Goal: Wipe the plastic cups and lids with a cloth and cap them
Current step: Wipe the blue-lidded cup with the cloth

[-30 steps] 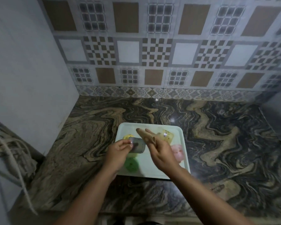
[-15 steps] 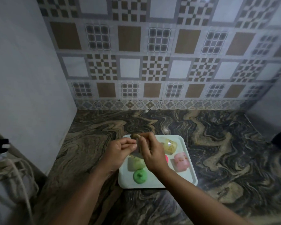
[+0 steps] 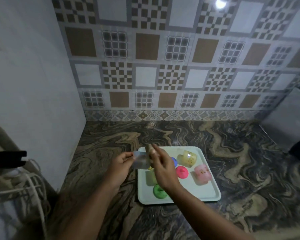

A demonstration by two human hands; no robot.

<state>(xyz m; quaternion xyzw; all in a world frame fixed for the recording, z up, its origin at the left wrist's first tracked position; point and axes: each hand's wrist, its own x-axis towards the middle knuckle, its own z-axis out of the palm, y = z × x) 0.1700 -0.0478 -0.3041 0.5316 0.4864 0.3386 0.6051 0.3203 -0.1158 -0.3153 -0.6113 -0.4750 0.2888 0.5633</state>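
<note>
The left hand point(image 3: 122, 164) pinches a clear plastic cup point(image 3: 140, 161) over the white tray's point(image 3: 213, 193) left edge; the right hand point(image 3: 161, 168) presses a cloth (blurred) against it. On the tray: green cup point(image 3: 150, 178), green lid point(image 3: 158, 192), pink lid point(image 3: 182, 172), yellow cup point(image 3: 187, 158), pink cup point(image 3: 202, 174).

Cups point(image 3: 202, 174), lids point(image 3: 182, 172) on tray point(image 3: 213, 196); tray on counter point(image 3: 249, 170).

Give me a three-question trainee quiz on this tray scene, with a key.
1. True or false: the pink cup lies on the tray.
2. Which hand holds the clear cup: left or right?
3. What colour is the lid nearest the tray's front edge: A green, B blue, C pink?

Key: 1 true; 2 left; 3 A.
</note>
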